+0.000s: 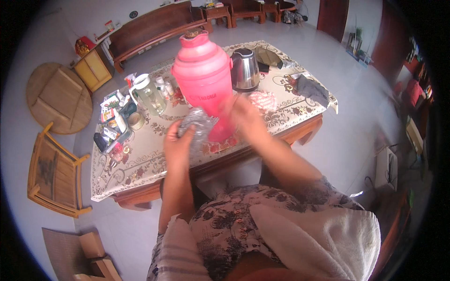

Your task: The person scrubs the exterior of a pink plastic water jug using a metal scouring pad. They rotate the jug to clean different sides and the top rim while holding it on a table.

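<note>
While the pink thermos jug (205,70) was tilted up above the table (154,159) in the centre of the frame, the right hand (243,117) wrapped its lower body, fingers clenched round the base, though blur hid the exact grip. The left hand (180,140) gripped a crumpled silvery scouring pad (197,124), pressed against the jug's lower side.

Judging by its bulk, the jug probably handled as stiff, smooth plastic, slippery if wet, and heavy if filled; whether anything was inside could not be told, since the lid was on. A hold low on the body with the other hand steadying seemed the safest; the narrower neck near the lid offered a second grip. The pad looked light, soft and springy, easy to squeeze.

Behind the jug, upper centre, stood a steel electric kettle (244,69), lid shut, contents unseen. Left of the jug stood a clear glass pitcher (149,95) with a white lid, seemingly holding pale liquid. Farther left, a tray (112,136) held small packets and bottles. A dark cloth (311,89) lay at the right end of the table.
</note>
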### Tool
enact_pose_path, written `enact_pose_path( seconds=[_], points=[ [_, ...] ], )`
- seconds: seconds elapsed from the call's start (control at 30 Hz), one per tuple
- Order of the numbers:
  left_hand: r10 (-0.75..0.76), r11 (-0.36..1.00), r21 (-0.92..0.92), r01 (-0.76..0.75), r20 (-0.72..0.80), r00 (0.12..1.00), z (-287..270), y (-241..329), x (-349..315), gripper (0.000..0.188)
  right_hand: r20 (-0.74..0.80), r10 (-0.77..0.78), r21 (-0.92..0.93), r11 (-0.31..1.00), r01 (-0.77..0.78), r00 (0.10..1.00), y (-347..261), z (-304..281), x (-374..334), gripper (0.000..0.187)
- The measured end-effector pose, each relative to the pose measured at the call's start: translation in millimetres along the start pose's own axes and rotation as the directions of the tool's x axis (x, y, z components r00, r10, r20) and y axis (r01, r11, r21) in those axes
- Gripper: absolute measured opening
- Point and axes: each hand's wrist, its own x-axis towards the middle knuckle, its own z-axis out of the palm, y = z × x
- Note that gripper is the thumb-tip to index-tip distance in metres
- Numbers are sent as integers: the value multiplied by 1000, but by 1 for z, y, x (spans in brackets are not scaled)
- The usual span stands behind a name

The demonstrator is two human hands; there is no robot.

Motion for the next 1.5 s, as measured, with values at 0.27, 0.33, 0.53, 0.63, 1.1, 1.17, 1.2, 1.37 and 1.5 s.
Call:
enact_pose_path(
  seconds=[0.27, 0.33, 0.53, 0.63, 1.1, 1.17, 1.2, 1.37, 1.5],
  points=[
    [-138, 982, -84, 170, 295, 945, 41, -10, -14, 36, 32, 301, 81, 950, -302, 953, 27, -1, -57, 35],
    [-178, 983, 27, 180, 349, 920, 39, -14, -14, 43, -14, 247, 26, 969, -247, 969, 29, -14, -42, 23],
    [236, 960, 97, -262, 220, 946, 20, 26, 38, 27, -250, 293, 157, 953, -260, 923, 42, -48, -28, 21],
    [406, 908, 89, -410, 62, 912, 5, 58, 104, 21, -375, 336, 309, 924, -225, 864, 23, -50, -11, 23],
    [-8, 976, 157, -147, 711, 704, 62, 102, 209, 74, -406, -117, -149, 987, 61, 907, 50, -14, 72, 18],
    [39, 966, 170, -194, 646, 763, 62, 97, 204, 72, -450, -136, -74, 991, 115, 883, 47, -11, 74, 17],
    [40, 963, 187, -194, 614, 789, 62, 95, 202, 71, -440, -110, -36, 994, 105, 891, 50, -13, 75, 16],
    [154, 925, 259, -277, 411, 899, 83, 94, 179, 64, -403, 246, 248, 956, -154, 882, 56, -41, 108, 7],
    [359, 627, 720, -297, 71, 930, 95, 99, 155, 72, -331, 401, 447, 864, -232, 854, 61, -39, 139, 7]
  ],
)
